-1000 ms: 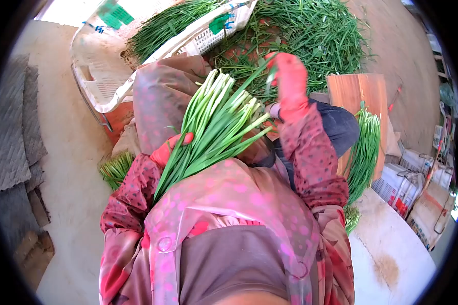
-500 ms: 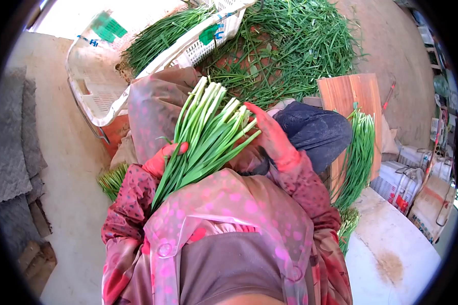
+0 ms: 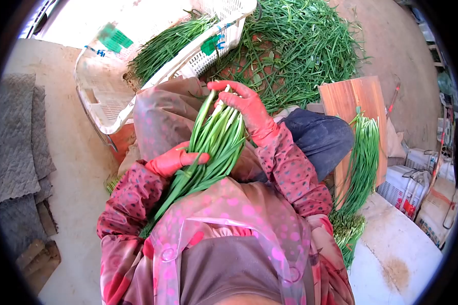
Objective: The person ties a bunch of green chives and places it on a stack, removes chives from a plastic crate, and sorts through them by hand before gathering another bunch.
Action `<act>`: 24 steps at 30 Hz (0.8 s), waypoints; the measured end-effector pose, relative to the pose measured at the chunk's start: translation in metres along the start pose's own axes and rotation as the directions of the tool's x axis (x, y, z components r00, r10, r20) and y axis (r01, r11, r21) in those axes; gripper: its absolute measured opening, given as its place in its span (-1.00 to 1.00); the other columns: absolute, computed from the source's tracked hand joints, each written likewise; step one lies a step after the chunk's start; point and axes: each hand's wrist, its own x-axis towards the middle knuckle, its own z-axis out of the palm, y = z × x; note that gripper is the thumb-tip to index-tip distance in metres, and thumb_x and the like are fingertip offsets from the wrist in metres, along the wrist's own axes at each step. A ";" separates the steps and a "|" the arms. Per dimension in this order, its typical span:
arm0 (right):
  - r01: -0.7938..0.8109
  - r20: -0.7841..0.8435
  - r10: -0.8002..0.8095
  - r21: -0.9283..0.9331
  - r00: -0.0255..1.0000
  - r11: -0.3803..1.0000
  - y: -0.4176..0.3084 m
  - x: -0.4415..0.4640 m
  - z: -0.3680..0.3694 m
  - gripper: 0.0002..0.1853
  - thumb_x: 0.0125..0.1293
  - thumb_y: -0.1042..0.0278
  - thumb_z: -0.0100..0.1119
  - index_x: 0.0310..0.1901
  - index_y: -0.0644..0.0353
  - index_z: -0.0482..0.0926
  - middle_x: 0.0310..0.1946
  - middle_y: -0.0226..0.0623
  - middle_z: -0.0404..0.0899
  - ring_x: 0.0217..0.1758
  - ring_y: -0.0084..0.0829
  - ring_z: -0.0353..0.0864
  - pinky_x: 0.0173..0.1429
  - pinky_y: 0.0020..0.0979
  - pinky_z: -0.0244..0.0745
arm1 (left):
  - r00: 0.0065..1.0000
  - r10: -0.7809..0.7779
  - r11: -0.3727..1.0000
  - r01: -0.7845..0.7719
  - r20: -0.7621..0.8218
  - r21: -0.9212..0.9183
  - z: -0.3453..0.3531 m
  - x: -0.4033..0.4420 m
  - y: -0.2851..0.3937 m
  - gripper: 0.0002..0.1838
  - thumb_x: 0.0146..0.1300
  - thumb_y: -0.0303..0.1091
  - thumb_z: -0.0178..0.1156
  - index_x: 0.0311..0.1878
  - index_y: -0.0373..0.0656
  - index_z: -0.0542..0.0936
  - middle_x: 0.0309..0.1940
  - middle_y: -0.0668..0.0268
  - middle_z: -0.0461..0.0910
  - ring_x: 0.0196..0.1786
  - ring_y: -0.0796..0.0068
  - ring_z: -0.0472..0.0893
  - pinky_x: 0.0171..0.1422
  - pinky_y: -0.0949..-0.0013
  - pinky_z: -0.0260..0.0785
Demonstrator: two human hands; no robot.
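Observation:
A bundle of long green stalks with pale ends (image 3: 216, 140) lies slantwise over my lap, pale ends pointing up and away from me. My left hand (image 3: 177, 159), in a red glove, is wrapped round the middle of the bundle. At the pale ends, my right hand (image 3: 243, 103), also red-gloved, curls its fingers and thumb round the tips. The lower leaves run down to the left against my apron and sleeve.
A white plastic basket (image 3: 103, 109) holding green stalks (image 3: 173, 44) stands ahead at left. Loose greens (image 3: 310, 46) cover the ground ahead. At right, a wooden board (image 3: 341, 104) bears another bundle (image 3: 364, 152), with packed sacks (image 3: 402, 185) beyond it.
My right hand came back from the loose greens to the bundle, then closed round its pale ends. The bundle's ends are drawn closer together, and my left hand reaches farther across it.

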 end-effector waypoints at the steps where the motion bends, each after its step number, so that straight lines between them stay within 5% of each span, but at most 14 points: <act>1: -0.038 -0.036 0.037 -0.012 0.999 0.999 -0.001 -0.002 0.000 -0.70 0.29 0.43 0.18 0.05 0.24 0.55 -0.27 -0.42 0.61 -0.26 -0.62 0.57 -0.14 -0.57 0.49 | 1.000 0.014 1.000 -0.014 0.001 0.001 -0.002 0.000 0.002 -0.28 0.11 -0.12 0.35 0.29 -0.23 0.36 0.08 0.26 0.55 0.06 0.44 0.56 0.19 0.35 0.39; 3: -0.017 -0.100 0.020 0.034 0.995 0.999 0.005 -0.001 0.001 -0.77 0.29 0.44 0.18 -0.03 0.24 0.59 -0.29 -0.44 0.60 -0.29 -0.64 0.57 -0.16 -0.57 0.48 | 0.982 0.153 0.986 -0.143 -0.110 0.090 -0.011 0.000 0.011 -0.13 0.07 -0.09 0.38 0.39 -0.22 0.23 0.19 0.22 0.47 0.23 0.41 0.46 0.32 0.32 0.29; 5: 0.068 -0.189 -0.069 -0.012 0.979 0.998 0.008 -0.002 0.001 -0.75 0.29 0.45 0.18 0.00 0.23 0.58 -0.30 -0.44 0.60 -0.29 -0.65 0.56 -0.17 -0.59 0.47 | 0.910 0.412 0.909 -0.414 -0.048 -0.041 -0.010 0.010 0.021 -0.23 0.16 -0.15 0.31 0.39 -0.22 0.25 0.20 0.24 0.46 0.25 0.43 0.43 0.33 0.33 0.28; 10: 0.055 -0.331 -0.075 -0.068 0.941 0.996 0.012 0.000 -0.002 -0.49 0.25 0.50 0.22 0.25 0.22 0.39 -0.15 -0.34 0.59 -0.21 -0.58 0.57 -0.13 -0.56 0.49 | 0.928 0.335 0.938 -0.311 -0.166 0.153 -0.009 0.013 0.031 -0.49 0.31 -0.34 0.16 0.30 -0.24 0.37 0.16 0.25 0.49 0.19 0.48 0.47 0.29 0.38 0.31; 13: 0.105 -0.271 -0.094 0.027 0.958 0.994 0.015 0.002 -0.004 -0.53 0.27 0.51 0.19 0.23 0.22 0.41 -0.11 -0.31 0.61 -0.19 -0.58 0.57 -0.10 -0.56 0.49 | 0.929 0.317 0.946 -0.295 -0.190 0.136 -0.014 0.017 0.026 -0.59 0.33 -0.39 0.13 0.23 -0.27 0.45 0.08 0.28 0.55 0.10 0.53 0.53 0.22 0.44 0.36; 17: -0.042 -0.157 0.057 0.095 0.986 0.995 0.008 -0.003 -0.003 -0.68 0.32 0.46 0.13 0.11 0.23 0.50 -0.10 -0.32 0.62 -0.15 -0.56 0.59 -0.05 -0.54 0.50 | 0.934 0.265 0.953 -0.216 -0.241 0.212 -0.019 0.017 0.026 -0.61 0.31 -0.35 0.17 0.17 -0.27 0.48 -0.03 0.28 0.61 0.00 0.54 0.58 0.15 0.44 0.41; 19: -0.031 -0.158 0.034 0.021 0.987 0.999 0.008 -0.003 0.000 -0.71 0.32 0.44 0.14 0.07 0.23 0.51 -0.10 -0.32 0.62 -0.14 -0.56 0.60 -0.04 -0.53 0.50 | 0.946 0.221 0.972 -0.194 -0.235 0.133 -0.022 0.017 0.025 -0.62 0.31 -0.33 0.18 0.15 -0.27 0.49 -0.04 0.29 0.61 -0.01 0.54 0.58 0.13 0.44 0.42; 22: 0.019 -0.213 -0.029 -0.049 0.977 0.999 0.020 -0.001 0.001 -0.69 0.32 0.43 0.14 0.09 0.23 0.50 -0.09 -0.31 0.62 -0.15 -0.56 0.59 -0.06 -0.53 0.50 | 0.953 0.221 0.973 -0.200 -0.208 0.116 -0.024 0.019 0.023 -0.61 0.30 -0.31 0.19 0.16 -0.25 0.49 -0.03 0.30 0.60 -0.01 0.54 0.58 0.14 0.42 0.43; 24: 0.220 -0.235 -0.291 -0.287 0.927 0.932 0.027 0.007 -0.001 -0.66 0.31 0.43 0.15 0.11 0.22 0.49 -0.11 -0.30 0.63 -0.16 -0.55 0.59 -0.05 -0.54 0.49 | 0.955 0.232 0.971 -0.215 -0.187 0.107 -0.025 0.022 0.020 -0.60 0.29 -0.31 0.19 0.16 -0.25 0.48 -0.01 0.30 0.59 0.01 0.53 0.57 0.15 0.41 0.42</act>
